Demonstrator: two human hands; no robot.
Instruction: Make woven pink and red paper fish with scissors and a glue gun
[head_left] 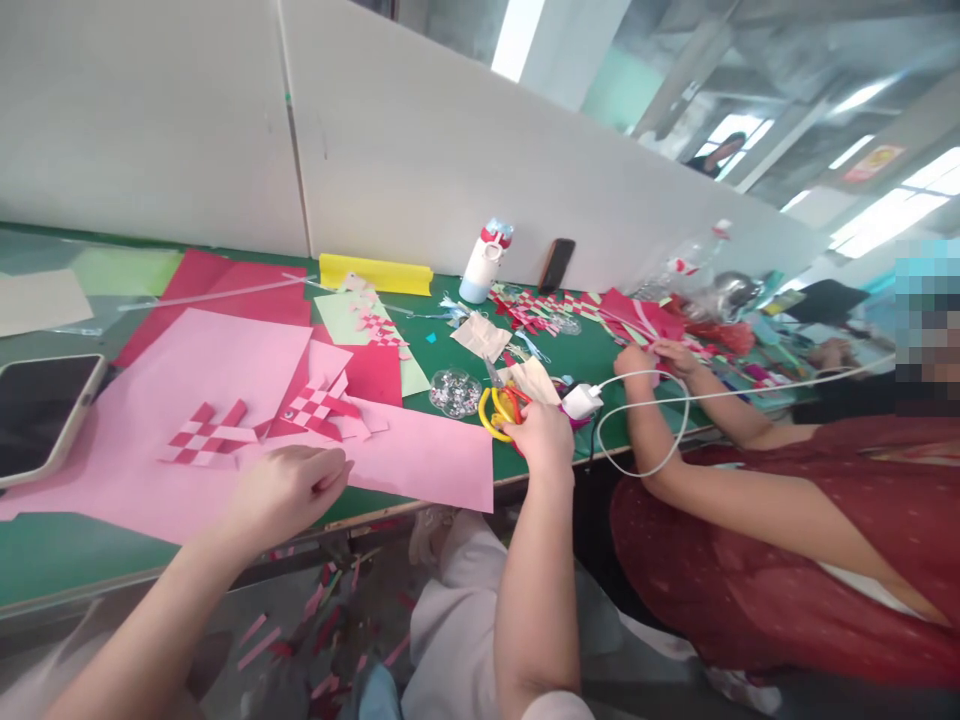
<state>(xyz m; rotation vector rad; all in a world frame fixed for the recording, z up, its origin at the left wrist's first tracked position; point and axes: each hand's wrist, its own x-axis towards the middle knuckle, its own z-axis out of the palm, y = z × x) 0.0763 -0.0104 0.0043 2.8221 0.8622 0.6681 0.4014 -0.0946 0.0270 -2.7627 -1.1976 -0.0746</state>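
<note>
Your right hand (pixel 541 432) is wrapped around the yellow scissors (pixel 501 410), at the edge of the green bench (pixel 67 560). The scissors lie just right of the big pink paper (pixel 225 400). Your left hand (pixel 289 485) rests on that paper with loosely curled fingers, holding nothing, just below the woven red and pink strips (pixel 206 438).

Shared paper-craft workroom, industrial-type hall.
Long green-topped bench (pixel 390 505) set against white partition boards (pixel 450 150); surface covered with large pink paper sheets (pixel 225 370), red-and-pink woven paper strip pieces (pixel 206 440), clear round dish of small shiny beads (pixel 454 391), yellow-handled scissors (pixel 496 410). Paper offcuts on floor (pixel 315 620). Second seated person in dark red dotted garment (pixel 787 540) alongside. Ceiling strip lights (pixel 514 35) overhead.
</note>
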